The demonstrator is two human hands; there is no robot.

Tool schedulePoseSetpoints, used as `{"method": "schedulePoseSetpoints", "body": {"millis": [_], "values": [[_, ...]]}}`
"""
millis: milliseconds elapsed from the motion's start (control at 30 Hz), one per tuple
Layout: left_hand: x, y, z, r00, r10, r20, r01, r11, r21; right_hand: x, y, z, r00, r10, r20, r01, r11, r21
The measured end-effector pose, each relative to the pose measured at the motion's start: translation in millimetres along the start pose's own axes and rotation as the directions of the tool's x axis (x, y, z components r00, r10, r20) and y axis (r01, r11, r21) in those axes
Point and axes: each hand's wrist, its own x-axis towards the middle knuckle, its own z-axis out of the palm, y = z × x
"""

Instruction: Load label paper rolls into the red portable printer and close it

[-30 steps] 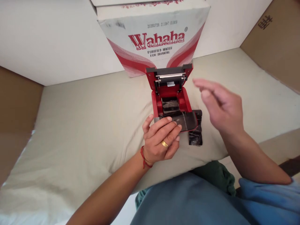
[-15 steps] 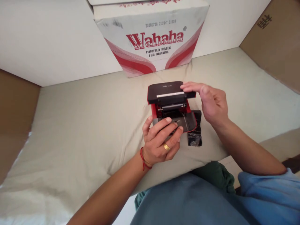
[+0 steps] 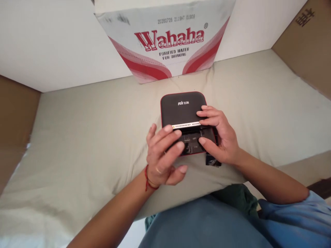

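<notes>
Black-and-red case, lid down, with both hands at it

Clock directions are taken from the middle of the case, twelve pointing away from the wearer.

Blue shirt (image 3: 186, 224), one, six o'clock, nearest. Green trousers (image 3: 235, 193), in part, five o'clock.

Left hand (image 3: 162, 159), seven to eight o'clock: fingers spread and slightly bent, tips over the near left corner; contact cannot be told. Worn with it: red string bracelet (image 3: 146, 179) and ring (image 3: 158, 171).

Strip of black film (image 3: 213, 161), between four and five o'clock, partly hidden by the right hand (image 3: 224, 137). The latter, three to four o'clock: fingers spread on the lid, thumb apart on the glossy near panel.

Case (image 3: 181, 110), one, at centre, resting on the cloth-covered bench (image 3: 98, 131): rounded far corners, red edging, white lettering; white label (image 3: 186, 125) across the lid's near edge.

Cardboard panels, two: plain brown panel (image 3: 15, 131), nine o'clock; marked brown panel (image 3: 312, 44), two o'clock.

Carton (image 3: 170, 41), printed "Wahaha", near twelve o'clock, before a white wall (image 3: 51, 44).
</notes>
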Motion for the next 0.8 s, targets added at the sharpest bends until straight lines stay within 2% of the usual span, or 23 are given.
{"method": "schedulePoseSetpoints", "body": {"millis": [133, 200, 333, 467, 533, 633, 700, 800], "values": [[0.5, -18.3, -2.7, 0.979, -0.197, 0.054, 0.203, 0.965, -0.166, 0.5, -4.3, -1.8, 1.000, 0.027, 0.011, -0.027, 1.000, 0.000], [2.1, -20.9, -2.3, 0.964, -0.261, 0.049, 0.265, 0.936, -0.232, 0.5, -6.4, -2.1, 0.999, 0.040, 0.019, -0.040, 0.999, -0.008], [6.1, -17.4, -2.8, 0.940, -0.340, 0.028, 0.340, 0.924, -0.174, 0.8, -10.3, -2.9, 0.997, 0.061, 0.041, -0.059, 0.997, -0.052], [8.2, -16.9, -5.5, 0.944, -0.326, 0.043, 0.329, 0.938, -0.109, 1.1, -9.9, -2.9, 0.998, 0.045, 0.037, -0.042, 0.995, -0.091], [9.2, -18.7, -6.3, 0.939, -0.336, 0.076, 0.343, 0.930, -0.131, 0.2, -7.6, -2.6, 1.000, 0.013, 0.025, -0.010, 0.994, -0.110], [10.4, -22.3, -5.1, 0.909, -0.401, 0.112, 0.416, 0.863, -0.287, -2.9, -3.7, -3.1, 0.996, -0.087, 0.024, 0.090, 0.985, -0.147], [10.2, -25.7, -3.1, 0.884, -0.456, 0.106, 0.458, 0.794, -0.400, -5.0, -1.9, -4.2, 0.987, -0.155, 0.031, 0.158, 0.974, -0.164], [8.2, -34.4, -0.6, 0.822, -0.555, 0.128, 0.550, 0.715, -0.432, -5.8, -1.0, -6.2, 0.975, -0.222, 0.031, 0.224, 0.961, -0.164]]}}
